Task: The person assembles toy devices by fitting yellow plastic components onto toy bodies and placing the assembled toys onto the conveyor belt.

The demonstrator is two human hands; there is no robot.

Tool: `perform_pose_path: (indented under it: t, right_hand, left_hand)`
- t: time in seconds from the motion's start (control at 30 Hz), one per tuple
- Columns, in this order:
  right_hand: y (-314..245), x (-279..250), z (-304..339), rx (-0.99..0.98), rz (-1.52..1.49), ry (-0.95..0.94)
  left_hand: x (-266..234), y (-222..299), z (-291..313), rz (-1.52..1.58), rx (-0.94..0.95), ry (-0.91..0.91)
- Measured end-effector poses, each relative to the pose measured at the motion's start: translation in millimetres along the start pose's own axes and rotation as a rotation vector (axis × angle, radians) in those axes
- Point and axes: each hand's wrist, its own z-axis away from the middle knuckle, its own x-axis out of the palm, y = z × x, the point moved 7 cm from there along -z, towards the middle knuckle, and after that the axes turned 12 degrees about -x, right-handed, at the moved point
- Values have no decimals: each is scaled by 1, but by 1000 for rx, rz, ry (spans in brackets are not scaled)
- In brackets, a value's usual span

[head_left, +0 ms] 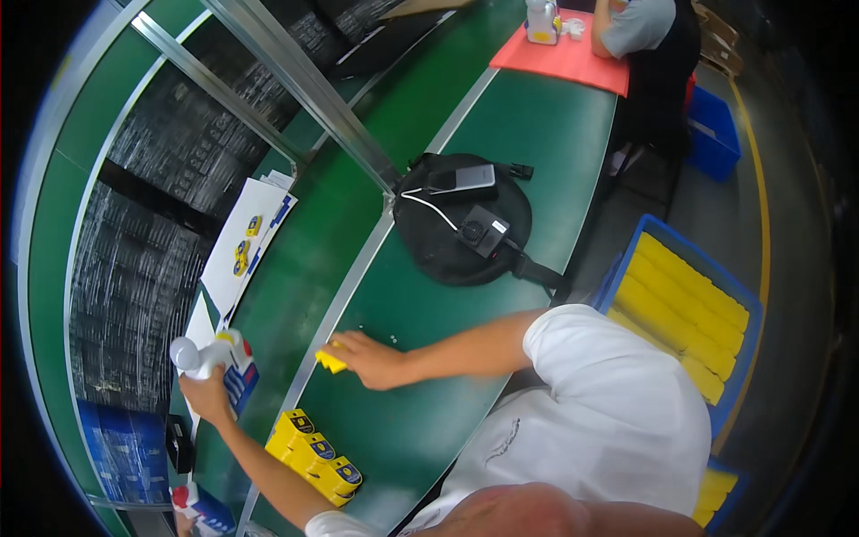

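1. Head view: the fingers of your left hand (207,394) are wrapped round one white jug (234,365); those of your right hand (373,361) pinch a yellow piece (330,361) above the tabletop (403,430).
2. Beyond your right fingers, one round black pad (422,253) bearing two devices (483,231) takes up space, one metal post (310,98) just beside it.
3. Nearer you than those fingers: three yellow boxes (315,452).
4. Well right of them: two blue crates (707,261) with yellow packs (684,309).
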Motion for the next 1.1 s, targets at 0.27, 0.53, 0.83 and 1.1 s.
perform_pose_path:
  t: [0.27, 0.53, 0.83, 1.1]
  right_hand:
    - [22, -22, -16, -8, 140, -233]
    - [30, -47, -25, 66, -180, -17]
    - [8, -38, -27, 38, -242, -129]
    - [-10, -28, -29, -29, -202, -175]
  left_hand:
    - [22, 12, 134, 1020, -233, 72]
    - [76, -19, 193, 855, -215, 217]
    - [75, -11, 208, 984, -370, 131]
    - [82, -8, 219, 971, -345, 189]
